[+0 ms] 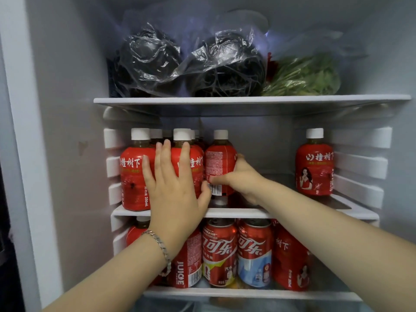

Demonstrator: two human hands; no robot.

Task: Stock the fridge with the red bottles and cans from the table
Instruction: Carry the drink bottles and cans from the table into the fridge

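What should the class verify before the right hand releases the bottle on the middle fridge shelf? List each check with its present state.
1. Right hand grips red-labelled white-capped plastic bottle: ok.
2. That bottle upright: ok.
3. Its base settled on white middle shelf: cannot tell.
4. Left hand pressing flat on neighbouring front-row red bottle: ok.
5. Bare shelf gap toward lone red bottle at right: ok.

Left forearm (126,266), right forearm (326,224): bare, extended forward and upward from lower frame edge. Left hand (173,188): back toward camera, fingers straight and spread, thumb splayed right. Right hand (244,179): thumb across front of bottle (219,161), fingers curled round far side, mostly hidden. Thumb tips close together, possibly touching; view unclear.
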